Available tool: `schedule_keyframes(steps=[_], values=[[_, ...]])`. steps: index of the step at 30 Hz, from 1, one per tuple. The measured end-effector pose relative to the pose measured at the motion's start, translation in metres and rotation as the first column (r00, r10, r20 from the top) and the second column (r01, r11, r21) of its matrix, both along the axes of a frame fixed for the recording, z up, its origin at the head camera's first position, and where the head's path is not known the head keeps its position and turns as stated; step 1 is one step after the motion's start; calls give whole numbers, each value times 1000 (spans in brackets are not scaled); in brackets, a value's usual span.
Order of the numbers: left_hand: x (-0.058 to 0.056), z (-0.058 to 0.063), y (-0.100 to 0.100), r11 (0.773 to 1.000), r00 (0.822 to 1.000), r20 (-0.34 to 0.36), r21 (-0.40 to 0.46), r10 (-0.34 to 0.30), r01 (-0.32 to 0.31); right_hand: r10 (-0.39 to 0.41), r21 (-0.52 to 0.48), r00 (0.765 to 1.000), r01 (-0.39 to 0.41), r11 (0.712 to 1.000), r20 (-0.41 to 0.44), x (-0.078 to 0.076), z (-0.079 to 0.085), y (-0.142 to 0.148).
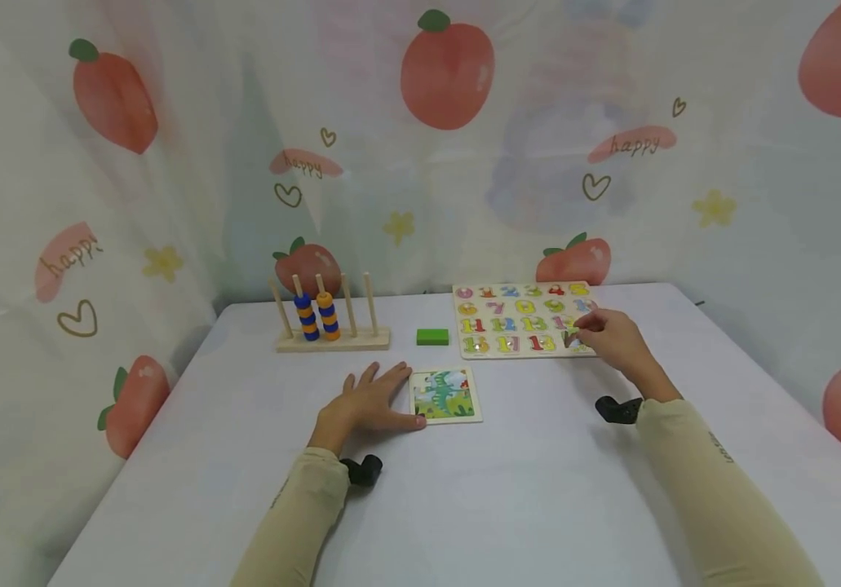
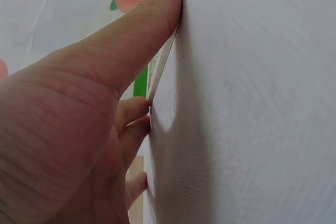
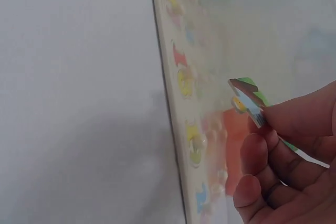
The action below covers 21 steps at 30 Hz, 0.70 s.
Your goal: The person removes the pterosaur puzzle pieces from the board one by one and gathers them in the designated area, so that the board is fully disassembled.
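Observation:
In the head view my right hand [image 1: 614, 342] is over the lower right part of the number board [image 1: 457, 326]. Between thumb and fingers it pinches a jigsaw piece [image 3: 249, 100], printed in green, brown and light blue, raised off the board. A square dinosaur puzzle [image 1: 445, 396] in a pale frame lies flat on the table. My left hand [image 1: 367, 401] lies spread at its left side, thumb at the lower left corner and index fingertip by the upper left one. The left wrist view shows that thumb [image 2: 152, 19] along the puzzle's edge.
A green block [image 1: 432, 337] lies between the number board and a wooden peg stand [image 1: 332, 346]. Blue and orange rings fill two of the stand's pegs. A printed curtain [image 1: 420, 204] hangs behind the white table [image 1: 508, 505].

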<state>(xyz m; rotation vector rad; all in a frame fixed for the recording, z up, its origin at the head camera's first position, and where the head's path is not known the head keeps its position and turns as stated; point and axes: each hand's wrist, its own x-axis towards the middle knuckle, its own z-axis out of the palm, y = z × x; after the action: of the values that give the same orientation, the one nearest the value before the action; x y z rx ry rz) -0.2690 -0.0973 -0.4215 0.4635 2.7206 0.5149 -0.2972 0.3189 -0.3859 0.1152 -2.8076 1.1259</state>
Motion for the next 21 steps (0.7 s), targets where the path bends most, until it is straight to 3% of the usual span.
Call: schedule_keyframes(steps=[8,17,21], values=[[0,2,0,1000,1000,5,9,1,-1,-61,-16,984,65,998,168,-4,-16,26],[-2,-1,-1,1000,1000,0,-2,-2,2,-83,71,968,68,995,237,-1,-22,36],[-2,0,-1,1000,1000,2,6,-4,4,-79,99,970,58,993,231,1,-23,40]])
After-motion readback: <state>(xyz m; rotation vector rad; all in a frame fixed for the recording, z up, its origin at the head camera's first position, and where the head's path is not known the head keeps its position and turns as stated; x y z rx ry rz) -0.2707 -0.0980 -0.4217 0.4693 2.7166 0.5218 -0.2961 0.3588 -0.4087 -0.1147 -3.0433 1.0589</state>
